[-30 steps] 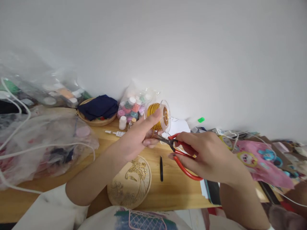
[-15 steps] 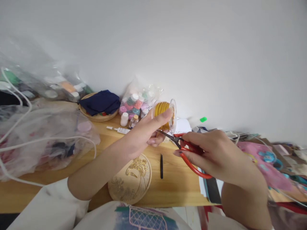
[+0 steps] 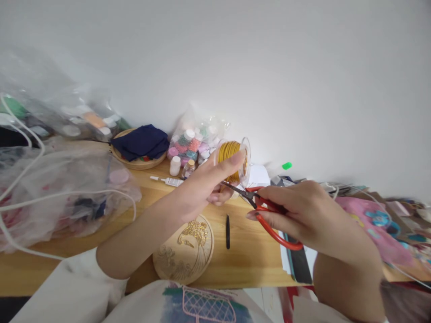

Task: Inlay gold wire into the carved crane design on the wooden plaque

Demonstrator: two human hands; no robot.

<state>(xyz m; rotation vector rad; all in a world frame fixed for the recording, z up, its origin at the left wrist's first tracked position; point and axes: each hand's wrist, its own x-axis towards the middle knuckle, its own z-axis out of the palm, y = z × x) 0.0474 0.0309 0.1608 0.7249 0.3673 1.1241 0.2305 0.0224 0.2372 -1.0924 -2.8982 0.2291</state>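
Note:
My left hand (image 3: 215,177) is closed around a clear spool of golden-yellow wire or cord (image 3: 229,154), its thumb pressed across the windings. Red-handled scissors (image 3: 279,240) are gripped in my right hand (image 3: 296,206), with the fingers in the loops. Their dark blades point left and reach in under the spool beside my left fingers; the tips are partly hidden there. Below my left forearm lies a round wooden disc (image 3: 185,251) with a golden bird and wave design. Black tweezers (image 3: 228,232) rest on the table to the disc's right.
Behind my left hand stand a bag of colourful jars (image 3: 191,143), a small white bottle (image 3: 175,166) and a glue tube (image 3: 171,181). Dark blue cloth (image 3: 141,142) covers a round hoop. Plastic bags (image 3: 67,193) and a white cable fill the left; a pink pouch (image 3: 373,224) lies right.
The spool and both hands appear very slightly further right, along with a small shift of the whole view. The scissors stay at the spool's underside, and both grips are the same.

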